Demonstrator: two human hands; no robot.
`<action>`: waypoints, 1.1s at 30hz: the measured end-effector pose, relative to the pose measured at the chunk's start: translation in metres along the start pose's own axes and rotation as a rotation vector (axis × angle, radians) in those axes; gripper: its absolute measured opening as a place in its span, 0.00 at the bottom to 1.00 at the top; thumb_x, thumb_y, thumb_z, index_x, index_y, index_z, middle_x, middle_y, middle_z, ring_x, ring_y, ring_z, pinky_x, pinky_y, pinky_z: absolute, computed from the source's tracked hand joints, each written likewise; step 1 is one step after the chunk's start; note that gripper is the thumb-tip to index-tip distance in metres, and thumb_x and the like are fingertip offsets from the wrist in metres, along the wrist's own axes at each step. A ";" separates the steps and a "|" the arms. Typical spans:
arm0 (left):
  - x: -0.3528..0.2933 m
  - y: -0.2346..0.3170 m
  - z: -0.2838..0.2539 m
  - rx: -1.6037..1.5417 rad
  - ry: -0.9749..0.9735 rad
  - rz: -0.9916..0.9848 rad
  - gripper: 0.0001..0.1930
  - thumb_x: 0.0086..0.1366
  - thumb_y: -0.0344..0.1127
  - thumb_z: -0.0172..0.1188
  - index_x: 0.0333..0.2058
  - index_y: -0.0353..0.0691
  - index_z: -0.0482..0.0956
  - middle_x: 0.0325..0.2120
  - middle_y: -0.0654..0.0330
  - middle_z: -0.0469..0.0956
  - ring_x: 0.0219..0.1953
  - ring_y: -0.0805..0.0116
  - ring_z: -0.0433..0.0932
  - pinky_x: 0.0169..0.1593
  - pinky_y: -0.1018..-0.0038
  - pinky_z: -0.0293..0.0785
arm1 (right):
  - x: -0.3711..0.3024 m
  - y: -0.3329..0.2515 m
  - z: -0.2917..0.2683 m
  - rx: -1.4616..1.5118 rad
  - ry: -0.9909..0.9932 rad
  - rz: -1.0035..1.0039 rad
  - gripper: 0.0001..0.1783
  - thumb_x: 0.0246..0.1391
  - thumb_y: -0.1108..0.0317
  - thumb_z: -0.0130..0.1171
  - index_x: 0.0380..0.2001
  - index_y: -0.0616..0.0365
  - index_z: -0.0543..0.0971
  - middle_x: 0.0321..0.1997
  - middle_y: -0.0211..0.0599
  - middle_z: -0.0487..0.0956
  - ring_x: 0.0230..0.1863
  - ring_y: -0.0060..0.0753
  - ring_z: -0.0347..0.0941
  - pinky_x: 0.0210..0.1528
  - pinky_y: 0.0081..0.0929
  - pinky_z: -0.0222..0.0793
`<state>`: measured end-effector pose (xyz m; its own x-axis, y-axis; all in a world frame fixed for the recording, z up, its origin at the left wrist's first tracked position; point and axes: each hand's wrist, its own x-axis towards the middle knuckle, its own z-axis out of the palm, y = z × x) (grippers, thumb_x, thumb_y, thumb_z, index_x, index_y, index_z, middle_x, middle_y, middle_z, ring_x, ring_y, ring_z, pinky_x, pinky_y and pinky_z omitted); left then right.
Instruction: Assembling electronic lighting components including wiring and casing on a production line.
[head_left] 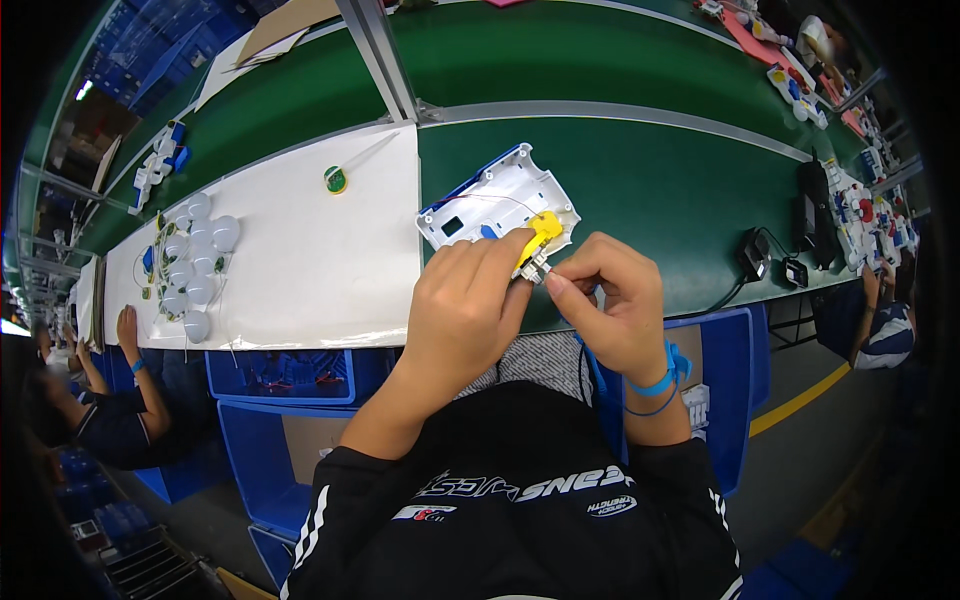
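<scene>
Over the near edge of the green worktop, my left hand [465, 295] is closed round a small yellow part [543, 228] with a white, finely shaped end piece [533, 266]. My right hand [620, 305] pinches thumb and forefinger at that white end; whatever lies between these fingertips is too small to make out. A blue band circles the right wrist. Just beyond my hands, an open white plastic housing half [500, 192] lies hollow side up, blue along its far left edge. Thin dark red wires cross its inside, and a square opening shows at its left.
A white sheet [300, 270] covers the bench at left, bearing round white bulb-like domes [200, 262] and a green-yellow roll [335, 180]. Black adapters [752, 254] and white parts lie at right. Blue bins [270, 450] stand below the edge. Co-workers sit on both sides.
</scene>
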<state>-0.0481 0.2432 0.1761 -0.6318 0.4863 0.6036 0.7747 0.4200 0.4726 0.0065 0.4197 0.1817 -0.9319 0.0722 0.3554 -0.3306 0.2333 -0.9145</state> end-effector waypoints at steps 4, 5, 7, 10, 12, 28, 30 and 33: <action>-0.002 0.004 0.000 0.080 -0.040 -0.029 0.23 0.51 0.23 0.68 0.49 0.33 0.80 0.30 0.53 0.79 0.33 0.54 0.78 0.38 0.63 0.73 | -0.001 -0.001 0.000 -0.072 0.021 -0.006 0.03 0.53 0.79 0.65 0.28 0.64 0.80 0.26 0.31 0.76 0.25 0.16 0.67 0.27 0.17 0.60; -0.002 0.005 0.001 0.082 -0.042 -0.049 0.25 0.48 0.22 0.70 0.49 0.35 0.81 0.31 0.51 0.80 0.34 0.52 0.79 0.38 0.63 0.74 | -0.001 0.000 -0.002 -0.075 0.021 -0.007 0.03 0.53 0.79 0.65 0.28 0.64 0.80 0.26 0.31 0.76 0.25 0.16 0.67 0.27 0.17 0.60; -0.004 0.004 0.002 0.071 -0.033 -0.041 0.25 0.48 0.22 0.70 0.49 0.35 0.81 0.31 0.51 0.80 0.34 0.52 0.79 0.38 0.63 0.74 | -0.001 0.001 -0.003 -0.062 -0.026 0.036 0.03 0.53 0.79 0.65 0.28 0.65 0.80 0.26 0.31 0.76 0.25 0.15 0.67 0.27 0.16 0.60; -0.006 0.003 0.005 0.041 -0.024 -0.030 0.25 0.48 0.22 0.69 0.49 0.35 0.81 0.32 0.51 0.80 0.34 0.52 0.79 0.38 0.63 0.74 | -0.001 0.006 -0.002 -0.027 -0.017 0.010 0.03 0.53 0.78 0.66 0.27 0.64 0.80 0.23 0.30 0.75 0.22 0.17 0.65 0.24 0.18 0.58; -0.007 0.003 0.006 0.024 -0.022 -0.028 0.25 0.48 0.22 0.69 0.49 0.35 0.81 0.32 0.51 0.80 0.34 0.52 0.79 0.37 0.63 0.74 | -0.003 0.006 -0.003 -0.015 -0.025 0.042 0.04 0.53 0.78 0.66 0.27 0.64 0.80 0.24 0.29 0.75 0.22 0.15 0.65 0.24 0.17 0.59; -0.013 0.013 0.004 0.021 -0.095 -0.035 0.26 0.49 0.20 0.67 0.50 0.35 0.79 0.32 0.53 0.79 0.34 0.52 0.79 0.38 0.61 0.73 | -0.016 0.021 -0.013 0.547 -0.164 0.344 0.05 0.61 0.76 0.65 0.34 0.63 0.78 0.29 0.24 0.75 0.27 0.06 0.67 0.27 0.10 0.60; -0.013 0.014 0.005 0.020 -0.097 -0.026 0.26 0.49 0.20 0.66 0.50 0.35 0.79 0.32 0.53 0.79 0.34 0.52 0.79 0.38 0.61 0.73 | -0.018 0.023 -0.014 0.553 -0.156 0.356 0.05 0.60 0.76 0.65 0.34 0.63 0.77 0.28 0.23 0.75 0.26 0.06 0.67 0.26 0.10 0.61; -0.012 0.013 0.007 0.017 -0.116 -0.029 0.26 0.49 0.20 0.66 0.50 0.36 0.80 0.32 0.53 0.79 0.34 0.52 0.78 0.38 0.61 0.73 | -0.018 0.021 -0.012 0.554 -0.138 0.376 0.05 0.59 0.76 0.64 0.32 0.62 0.77 0.27 0.21 0.74 0.26 0.05 0.66 0.26 0.10 0.60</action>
<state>-0.0307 0.2483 0.1709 -0.6535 0.5587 0.5107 0.7560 0.4482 0.4771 0.0186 0.4354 0.1583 -0.9967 -0.0816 0.0000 0.0260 -0.3173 -0.9480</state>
